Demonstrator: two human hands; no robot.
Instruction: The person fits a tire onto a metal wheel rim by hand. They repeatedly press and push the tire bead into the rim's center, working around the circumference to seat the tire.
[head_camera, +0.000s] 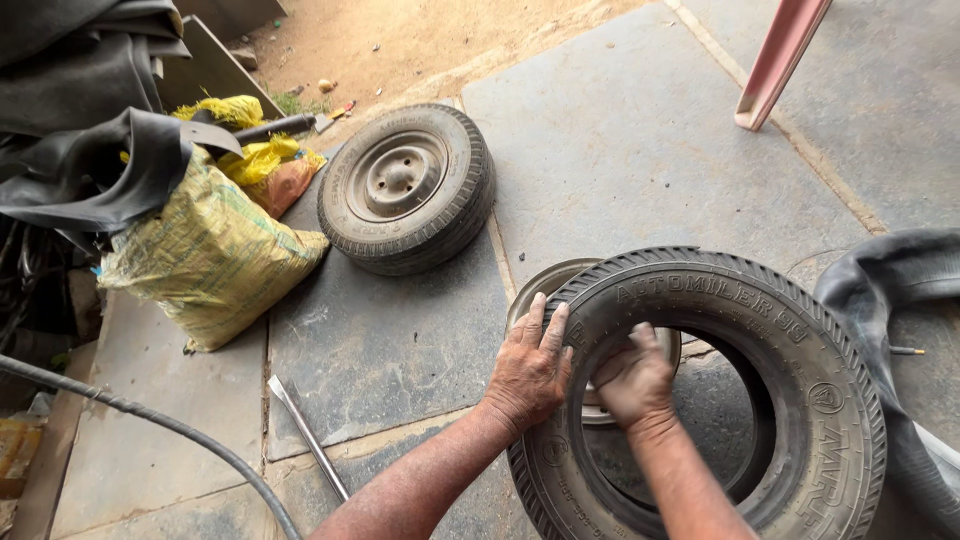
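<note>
A black tyre (800, 400) stands tilted on the stone floor in front of me, leaning over a bare metal rim (540, 285) that lies flat behind it. My left hand (528, 365) presses flat on the tyre's outer sidewall, fingers spread upward. My right hand (635, 380) reaches inside the tyre's opening with its fingers curled over the inner bead. A black inner tube (890, 290) lies draped at the right, its valve stem sticking out.
A second wheel with tyre (408, 188) lies flat further back. A yellow woven sack (210, 255) and black rubber sheets sit at the left. A metal tyre lever (308, 435) and a black hose (150, 420) lie on the floor. A pink post (778, 60) stands at top right.
</note>
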